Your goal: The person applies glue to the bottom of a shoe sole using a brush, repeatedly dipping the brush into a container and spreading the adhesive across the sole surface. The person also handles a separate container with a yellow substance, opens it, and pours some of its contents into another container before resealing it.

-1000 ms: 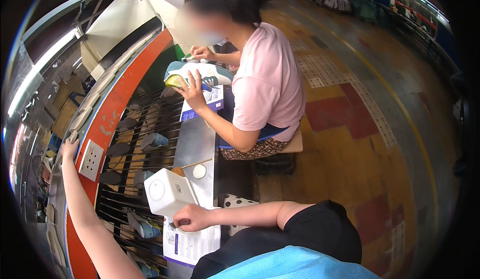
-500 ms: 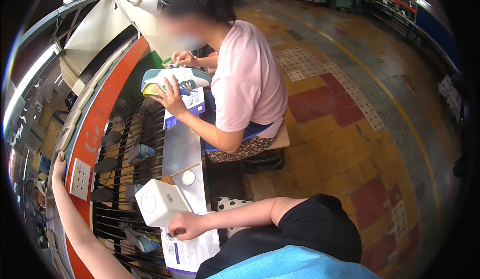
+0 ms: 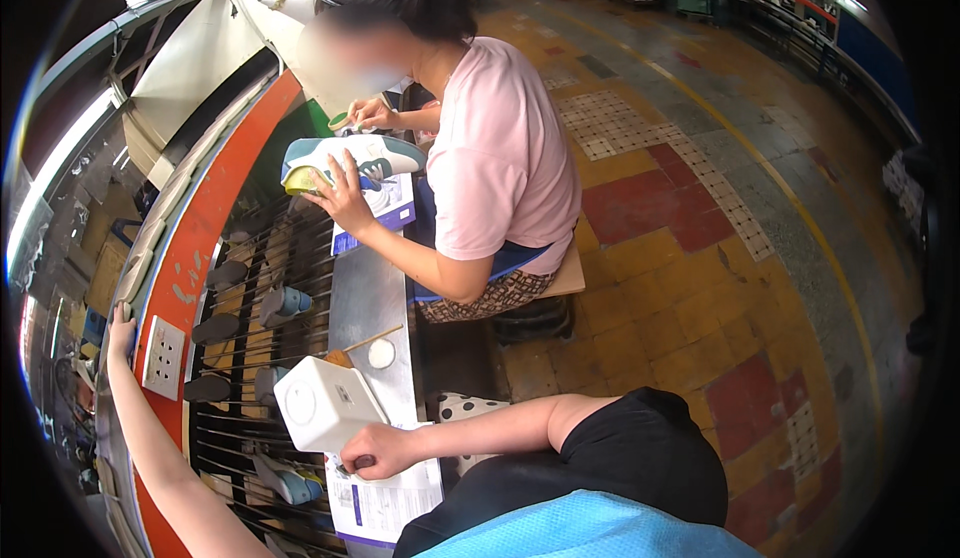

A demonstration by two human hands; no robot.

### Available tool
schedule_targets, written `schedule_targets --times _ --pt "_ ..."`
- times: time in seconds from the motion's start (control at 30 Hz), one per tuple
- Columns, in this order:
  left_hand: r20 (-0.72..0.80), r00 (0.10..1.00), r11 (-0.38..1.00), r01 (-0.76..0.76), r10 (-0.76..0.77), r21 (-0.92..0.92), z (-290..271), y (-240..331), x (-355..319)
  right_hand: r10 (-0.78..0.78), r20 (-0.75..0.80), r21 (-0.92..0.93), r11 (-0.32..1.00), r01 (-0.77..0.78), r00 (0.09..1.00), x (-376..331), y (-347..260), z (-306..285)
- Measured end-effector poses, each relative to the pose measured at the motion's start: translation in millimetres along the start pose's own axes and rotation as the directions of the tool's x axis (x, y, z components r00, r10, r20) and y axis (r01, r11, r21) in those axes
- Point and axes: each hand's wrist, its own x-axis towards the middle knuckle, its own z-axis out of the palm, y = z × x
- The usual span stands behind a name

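At the far left of the frame, a curved row of flat, pale slabs point(image 3: 133, 276) runs overlapping along a ledge; the left hand point(image 3: 121, 338) is on it (gripping or only touching, I can't tell). Lower centre, the right hand point(image 3: 386, 451) is curled around a small, dark brown handle point(image 3: 366, 461), its far end hidden. Just above that fist leans a white, boxy container point(image 3: 325, 405), tilted, a circle marked on its face.

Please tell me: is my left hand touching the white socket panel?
Apart. The head view shows a narrow strip of the orange frame between the left hand and the white socket panel.
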Motion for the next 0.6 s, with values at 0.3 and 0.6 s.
schedule_targets --times 0.3,0.6 --pt "-0.066 0.995 0.989 0.087 -0.080 0.118 -8 7 -13 -0.022 0.011 0.001 1.000 0.022 1.000 6 -5 -1" --pt "-0.220 0.957 0.967 0.222 -0.191 0.127 -59 92 -98 -0.028 -0.018 -0.032 0.999 0.028 0.999 2 -3 -7"
